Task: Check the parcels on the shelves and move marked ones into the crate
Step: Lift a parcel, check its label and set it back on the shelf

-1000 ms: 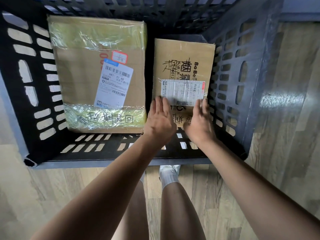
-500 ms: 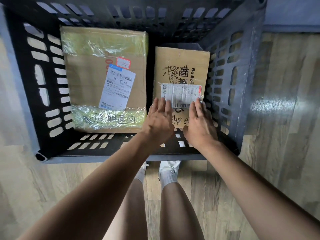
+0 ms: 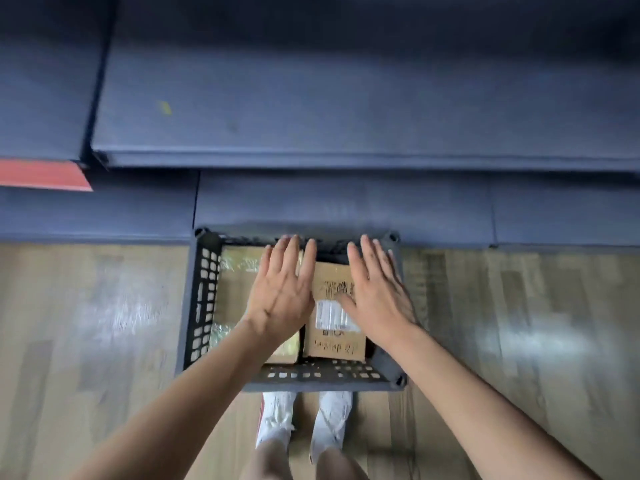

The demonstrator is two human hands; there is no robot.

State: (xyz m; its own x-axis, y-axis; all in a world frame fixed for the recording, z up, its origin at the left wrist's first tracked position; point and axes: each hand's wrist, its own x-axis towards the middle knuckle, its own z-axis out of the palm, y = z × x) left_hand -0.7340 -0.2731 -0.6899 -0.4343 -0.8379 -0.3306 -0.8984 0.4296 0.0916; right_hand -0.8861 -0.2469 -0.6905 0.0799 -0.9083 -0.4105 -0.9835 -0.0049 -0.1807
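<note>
A dark slotted crate (image 3: 199, 306) stands on the wood floor right in front of my feet. Two cardboard parcels lie flat inside it. The larger one (image 3: 232, 292), on the left, has clear tape bands and is mostly hidden by my left hand. The smaller one (image 3: 334, 336), on the right, carries a white label and handwriting. My left hand (image 3: 282, 292) and my right hand (image 3: 375, 292) hover above the crate, palms down, fingers spread, holding nothing.
Grey-blue shelf boards (image 3: 311, 133) fill the upper part of the view, behind the crate, and no parcels show on them. A red strip (image 3: 41, 174) marks a shelf edge at the left. My white shoes (image 3: 304, 420) stand just behind the crate. The picture is blurred by motion.
My view has pulled up and back, so the crate looks much smaller. Both hands have lifted off the small parcel, which stays in the crate, and the shelves have come into sight.
</note>
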